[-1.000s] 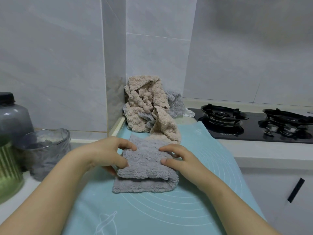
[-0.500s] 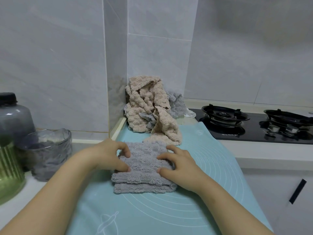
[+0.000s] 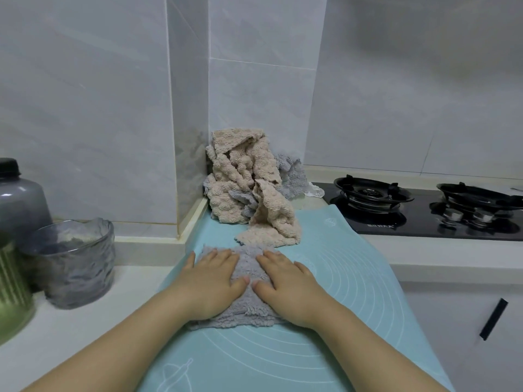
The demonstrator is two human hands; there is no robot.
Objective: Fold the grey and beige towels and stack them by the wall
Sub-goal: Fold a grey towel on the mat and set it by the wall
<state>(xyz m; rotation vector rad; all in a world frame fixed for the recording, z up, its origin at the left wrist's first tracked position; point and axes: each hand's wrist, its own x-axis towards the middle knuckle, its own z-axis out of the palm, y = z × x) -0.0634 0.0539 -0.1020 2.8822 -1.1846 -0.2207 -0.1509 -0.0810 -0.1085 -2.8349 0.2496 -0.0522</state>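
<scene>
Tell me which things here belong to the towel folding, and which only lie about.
For the job: folded grey towel, heap of unfolded towels, left hand, right hand.
Lying about: glass bowl, dark jar, green container, gas stove.

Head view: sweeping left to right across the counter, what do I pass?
Dark jug → glass bowl → left hand → right hand → first hob burner → second hob burner.

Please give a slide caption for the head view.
Left hand and right hand press folded grey towel flat on teal mat.
</scene>
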